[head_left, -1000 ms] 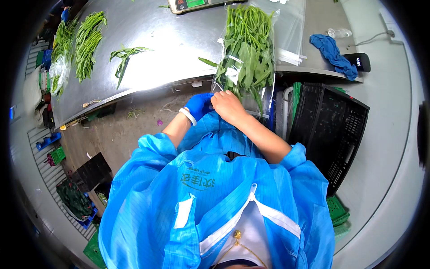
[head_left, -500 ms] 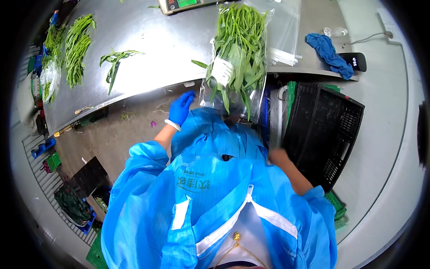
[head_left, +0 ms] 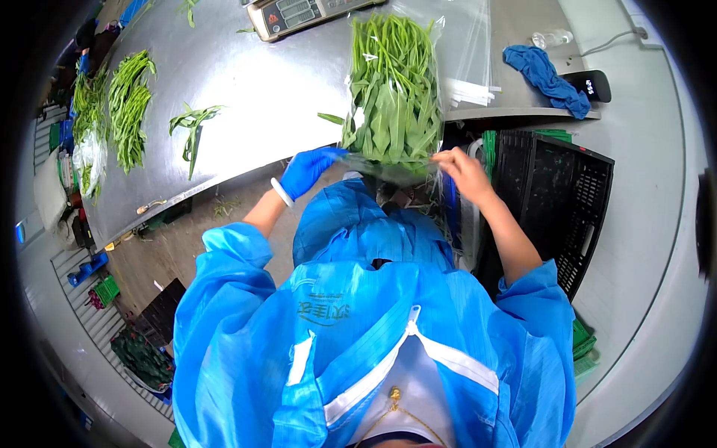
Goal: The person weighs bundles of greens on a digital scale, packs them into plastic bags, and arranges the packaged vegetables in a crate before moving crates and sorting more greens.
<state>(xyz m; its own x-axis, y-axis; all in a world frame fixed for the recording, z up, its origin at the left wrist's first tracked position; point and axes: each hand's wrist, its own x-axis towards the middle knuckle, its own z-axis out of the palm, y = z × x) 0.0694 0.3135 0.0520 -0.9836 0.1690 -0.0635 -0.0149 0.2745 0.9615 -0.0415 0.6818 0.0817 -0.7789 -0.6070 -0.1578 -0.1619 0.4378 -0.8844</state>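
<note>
A clear plastic bag (head_left: 388, 170) full of long-stemmed leafy greens (head_left: 394, 89) lies on the metal table, its near end hanging over the front edge. In a blue glove, my left hand (head_left: 311, 172) pinches the left corner of that near end. Bare, my right hand (head_left: 464, 173) grips the right corner between thumb and fingers. The plastic is stretched between both hands, just beyond the leaf tips. One loose leaf (head_left: 330, 118) sticks out left of the bag.
On the metal table (head_left: 254, 97) are a scale (head_left: 299, 15), bunches of greens (head_left: 130, 108), a loose sprig (head_left: 194, 131), flat plastic bags (head_left: 470, 60), a blue cloth (head_left: 549, 78) and a small clock (head_left: 594, 86). A black crate (head_left: 553, 201) stands at the right.
My left hand has moved right to the bag's near edge. My right hand has risen from beside my lap and taken hold of the opposite corner. The near end is now drawn taut.
</note>
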